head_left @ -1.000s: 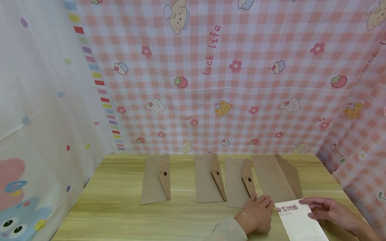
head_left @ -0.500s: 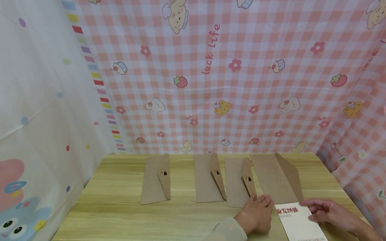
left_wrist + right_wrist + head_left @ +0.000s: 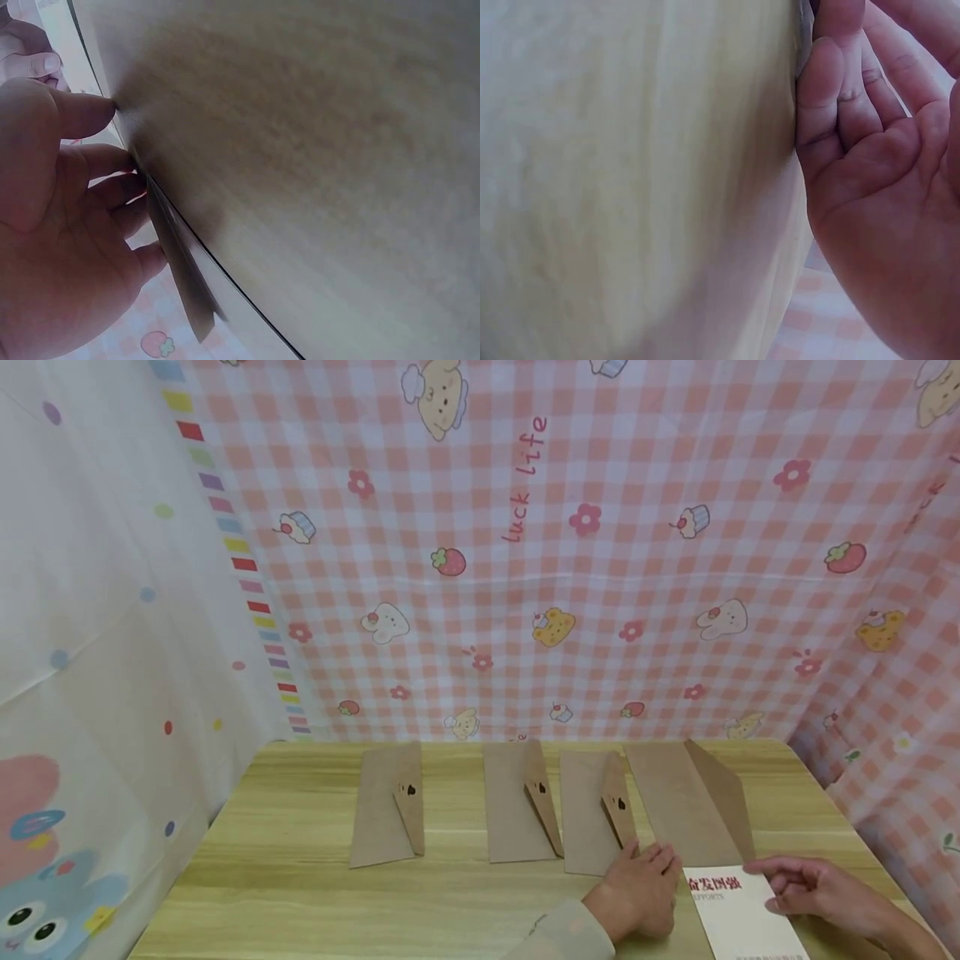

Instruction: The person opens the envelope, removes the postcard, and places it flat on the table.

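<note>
Look for the white card (image 3: 746, 914) at the near right of the bench (image 3: 300, 910), at the near end of the rightmost envelope (image 3: 671, 802); cannot tell whether overlapping or only meeting it. Judge as light and thin, likely stiff enough to slide without buckling, yet easy to dent at a corner. Probably smooth-faced, so apt to slip under a dry fingertip. Best taken by the right long edge, close to the far corner, with the right hand (image 3: 828, 897) there already, pinching lightly between thumb and fingers, knuckles bent. Spare the red print from rubbing, and avoid squeezing hard enough to bow the sheet. To the left, see the left hand (image 3: 637, 893) resting with fingers nearly straight, close by the near end of the third envelope (image 3: 588, 814); cannot tell exactly what lies pressed beneath. Treat the brown paper as softer, likelier to crease, especially at the unfolded flap (image 3: 722, 785).
</note>
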The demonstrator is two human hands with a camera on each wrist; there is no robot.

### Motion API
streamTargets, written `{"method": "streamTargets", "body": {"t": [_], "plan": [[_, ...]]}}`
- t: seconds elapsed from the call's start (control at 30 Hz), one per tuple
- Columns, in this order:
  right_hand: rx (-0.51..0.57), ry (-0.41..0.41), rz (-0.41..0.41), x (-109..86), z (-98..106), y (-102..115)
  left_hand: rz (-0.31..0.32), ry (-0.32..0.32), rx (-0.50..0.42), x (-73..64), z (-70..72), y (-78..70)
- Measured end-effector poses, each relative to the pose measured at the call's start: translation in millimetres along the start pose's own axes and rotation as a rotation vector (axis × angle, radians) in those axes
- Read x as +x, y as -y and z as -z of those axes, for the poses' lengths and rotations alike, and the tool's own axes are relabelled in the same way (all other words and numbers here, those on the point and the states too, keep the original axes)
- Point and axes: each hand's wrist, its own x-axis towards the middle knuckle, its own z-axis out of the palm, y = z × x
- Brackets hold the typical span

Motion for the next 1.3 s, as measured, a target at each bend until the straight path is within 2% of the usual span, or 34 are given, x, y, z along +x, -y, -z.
{"method": "streamTargets", "body": {"t": [0.23, 0.83, 1.0, 1.3], "plan": [[-0.052, -0.044, 0.015, 0.3, -4.0, -0.5, -0.008, 0.013, -0.010, 1.7, -0.4, 0.2], [-0.064, -0.063, 0.027, -2.8, -6.5, -2.6, -0.007, 0.019, -0.013, 1.5, 0.0, 0.2], [-0.115, -0.090, 0.019, -3.7, -7.3, -2.4, -0.007, 0.013, -0.018, 0.2, 0.6, 0.2], [-0.282, -0.158, 0.051, -1.9, -10.1, -2.8, -0.011, 0.002, -0.021, -0.3, -0.2, 0.7]]}}
